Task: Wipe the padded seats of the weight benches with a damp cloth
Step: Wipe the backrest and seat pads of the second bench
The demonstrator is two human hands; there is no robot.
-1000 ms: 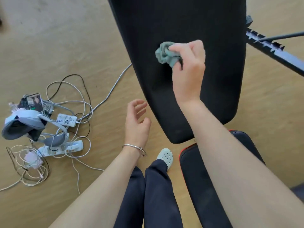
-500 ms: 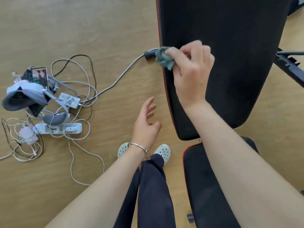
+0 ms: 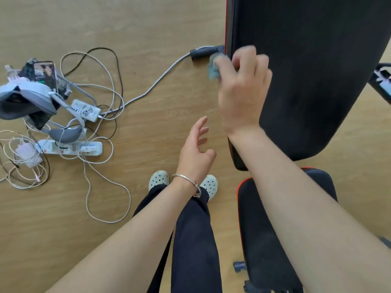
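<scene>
1. The floor [image 3: 148, 28] is light wood. Well to the left of both hands lies a heap of cables [image 3: 101, 85] with a white power strip [image 3: 69, 148].
2. A black weight bench stands on the right. It has a long pad [image 3: 317, 70] with a red seam on its edge, and a shorter seat pad [image 3: 264, 240] closer to the person.
3. The right hand [image 3: 243, 92] holds a small grey-green cloth [image 3: 213, 66]. Its fingers [image 3: 247, 58] are curled and clamped on the bunched cloth. The hand is blurred, so I cannot tell the exact grip.
4. The cloth sticks out to the left of these fingertips. It sits just at the left edge of the long pad, partly over the floor.
5. The left hand [image 3: 195, 153] hangs over the floor and holds nothing. Its fingers [image 3: 201, 127] are apart and relaxed, and a thin bracelet [image 3: 186, 179] is on the wrist.
6. Almost all of the long pad lies to the right of the right fingers, and its long axis runs away from the person. The right hand is the nearer one. The left hand is beside the pad and apart from it.
7. I judge that the next stroke must go to the right, across the pad, or the cloth will slip off the edge.
8. The seat pad lies behind the fingers, under the right forearm. I cannot tell whether it is already wiped.
</scene>
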